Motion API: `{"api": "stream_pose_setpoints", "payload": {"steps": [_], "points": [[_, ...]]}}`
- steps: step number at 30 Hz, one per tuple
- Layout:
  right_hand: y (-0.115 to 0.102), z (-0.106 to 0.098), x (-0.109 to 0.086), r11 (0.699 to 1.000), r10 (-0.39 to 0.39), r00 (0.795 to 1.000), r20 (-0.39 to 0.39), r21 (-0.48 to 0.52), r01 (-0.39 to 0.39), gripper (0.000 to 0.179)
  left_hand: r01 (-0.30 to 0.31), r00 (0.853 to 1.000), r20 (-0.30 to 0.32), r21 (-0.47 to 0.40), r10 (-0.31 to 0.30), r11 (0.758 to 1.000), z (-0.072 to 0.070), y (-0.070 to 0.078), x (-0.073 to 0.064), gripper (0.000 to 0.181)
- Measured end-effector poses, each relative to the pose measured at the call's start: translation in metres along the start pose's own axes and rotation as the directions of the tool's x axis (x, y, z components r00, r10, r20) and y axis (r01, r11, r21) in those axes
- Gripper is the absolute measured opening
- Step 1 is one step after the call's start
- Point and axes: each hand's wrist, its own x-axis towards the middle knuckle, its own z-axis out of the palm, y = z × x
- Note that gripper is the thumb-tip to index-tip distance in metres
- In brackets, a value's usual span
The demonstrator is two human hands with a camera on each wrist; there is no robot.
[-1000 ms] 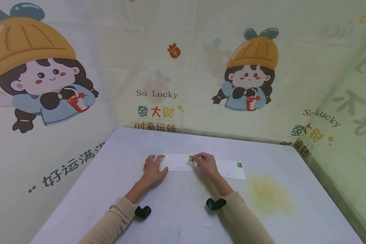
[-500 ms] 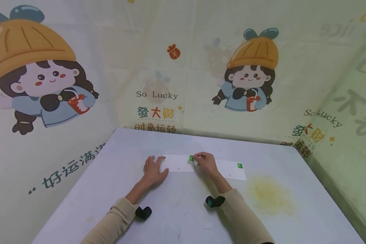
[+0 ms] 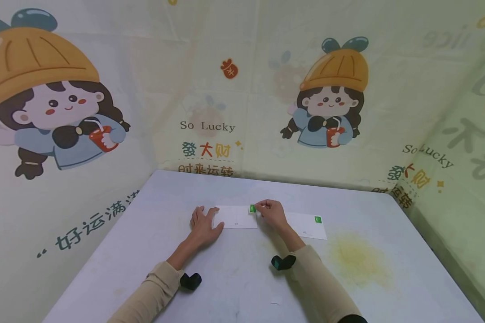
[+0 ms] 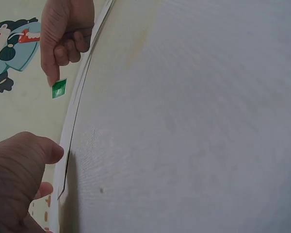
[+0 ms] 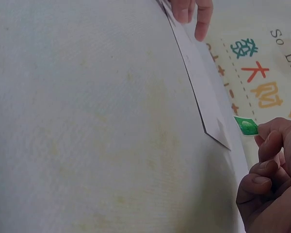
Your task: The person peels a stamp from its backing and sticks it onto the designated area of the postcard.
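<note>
A white postcard (image 3: 234,217) lies on the table in front of me. Spread fingers of my left hand (image 3: 204,226) rest at its left edge, thumb near the bottom corner. My right hand (image 3: 272,213) pinches a small green stamp (image 3: 252,208) with a white border between thumb and index finger. In the head view that stamp overlaps the postcard's top right corner. The right wrist view has the stamp (image 5: 246,126) raised beyond the end of the postcard (image 5: 196,77), apart from its surface. The left wrist view also shows the stamp (image 4: 59,89) hanging below the right fingertips.
A second white postcard (image 3: 307,229) lies to the right, partly behind the right hand, with a green stamp (image 3: 318,219) in its top right corner. The white table (image 3: 234,273) has a yellowish stain (image 3: 359,258) at right. A printed cloth (image 3: 258,112) hangs behind.
My right hand has shifted very slightly up and left with the stamp, and its forearm has followed. The left hand keeps its place at the postcard.
</note>
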Motion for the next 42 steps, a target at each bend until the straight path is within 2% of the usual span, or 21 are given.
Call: {"api": "stream_pose_setpoints", "payload": {"steps": [9,19,28,42], "points": [[-0.006,0.001,0.000,1.000,-0.002,1.000,0.009,-0.018,0.002,0.022,-0.004,1.000,0.017,0.033,0.003,0.999,-0.001,0.000,0.001,0.056],[0.002,0.004,0.004,0.998,-0.021,0.999,0.027,-0.057,0.023,0.022,-0.010,1.000,0.027,0.023,0.009,1.000,-0.001,0.000,-0.001,0.054],[0.003,0.004,0.007,0.998,-0.034,0.999,0.015,-0.056,0.035,0.021,-0.037,0.999,0.022,-0.008,0.038,0.999,-0.002,0.001,-0.002,0.053],[0.007,0.013,0.011,0.990,-0.059,0.998,-0.029,-0.129,0.055,0.017,-0.031,0.999,0.026,-0.010,0.031,0.999,-0.001,-0.003,-0.002,0.053]]}}
